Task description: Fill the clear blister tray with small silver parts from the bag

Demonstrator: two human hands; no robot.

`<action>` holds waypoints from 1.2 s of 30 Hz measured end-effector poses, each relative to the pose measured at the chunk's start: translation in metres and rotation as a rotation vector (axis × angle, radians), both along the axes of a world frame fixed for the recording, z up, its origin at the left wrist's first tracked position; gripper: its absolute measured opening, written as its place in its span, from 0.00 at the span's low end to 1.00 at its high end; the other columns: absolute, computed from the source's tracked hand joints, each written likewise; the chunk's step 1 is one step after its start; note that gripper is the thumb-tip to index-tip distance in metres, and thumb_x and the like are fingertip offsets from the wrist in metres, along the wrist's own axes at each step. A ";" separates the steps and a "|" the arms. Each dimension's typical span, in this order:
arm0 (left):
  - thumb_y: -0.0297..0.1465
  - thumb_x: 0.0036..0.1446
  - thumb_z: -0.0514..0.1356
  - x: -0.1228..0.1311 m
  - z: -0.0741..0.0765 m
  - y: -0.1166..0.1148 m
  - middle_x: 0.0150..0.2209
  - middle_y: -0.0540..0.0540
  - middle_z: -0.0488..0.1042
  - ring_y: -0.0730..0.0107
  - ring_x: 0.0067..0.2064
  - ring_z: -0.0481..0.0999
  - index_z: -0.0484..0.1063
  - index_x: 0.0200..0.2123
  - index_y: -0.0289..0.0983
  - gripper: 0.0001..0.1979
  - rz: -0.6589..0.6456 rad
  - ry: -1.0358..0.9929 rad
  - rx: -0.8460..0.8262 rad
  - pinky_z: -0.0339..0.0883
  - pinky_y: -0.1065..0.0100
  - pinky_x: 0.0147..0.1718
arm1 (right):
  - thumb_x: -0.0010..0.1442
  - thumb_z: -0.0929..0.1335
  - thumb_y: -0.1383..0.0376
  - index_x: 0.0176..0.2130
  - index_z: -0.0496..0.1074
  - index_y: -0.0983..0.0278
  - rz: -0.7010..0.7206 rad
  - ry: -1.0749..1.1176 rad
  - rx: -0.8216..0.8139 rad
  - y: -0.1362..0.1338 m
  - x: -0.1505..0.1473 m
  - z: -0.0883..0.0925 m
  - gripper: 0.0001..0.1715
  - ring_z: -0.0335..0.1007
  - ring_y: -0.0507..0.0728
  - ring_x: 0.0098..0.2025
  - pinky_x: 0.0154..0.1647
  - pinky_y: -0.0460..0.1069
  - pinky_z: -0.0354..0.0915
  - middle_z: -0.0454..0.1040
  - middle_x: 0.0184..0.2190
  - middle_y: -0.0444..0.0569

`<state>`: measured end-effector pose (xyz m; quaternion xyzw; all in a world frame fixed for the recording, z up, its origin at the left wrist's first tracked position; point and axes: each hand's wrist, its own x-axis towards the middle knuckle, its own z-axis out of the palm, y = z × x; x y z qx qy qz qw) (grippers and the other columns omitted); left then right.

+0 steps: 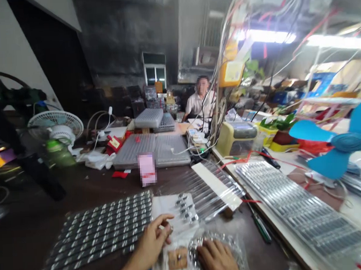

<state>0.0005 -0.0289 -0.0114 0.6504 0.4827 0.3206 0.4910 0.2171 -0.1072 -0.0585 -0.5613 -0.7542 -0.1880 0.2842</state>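
My left hand (155,238) is over the white sheet (162,204), its thumb and forefinger curled toward each other around something too small to make out. My right hand (217,258) rests in a clear plastic bag (239,244) of small shiny metal parts, fingers bent down among them. Between the hands lies a small brown piece (177,259) with a metal bit on it. Several shiny metal pieces (186,207) stand in rows on the sheet above my hands. To the left is a dark tray (103,231) with rows of shiny parts.
Clear plastic trays (213,185) lie beyond the sheet, with a green-handled tool (261,227) to their right. A long filled tray (295,201) and a blue fan (347,142) stand at right. Across the table sits a person (199,101). A white fan (57,125) stands at left.
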 end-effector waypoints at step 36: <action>0.26 0.55 0.62 0.006 -0.001 -0.044 0.32 0.46 0.74 0.66 0.36 0.73 0.78 0.36 0.40 0.07 -0.094 0.339 0.414 0.67 0.68 0.35 | 0.65 0.60 0.66 0.41 0.71 0.61 0.118 0.284 -0.147 -0.002 -0.009 0.027 0.12 0.70 0.52 0.36 0.39 0.48 0.64 0.75 0.35 0.47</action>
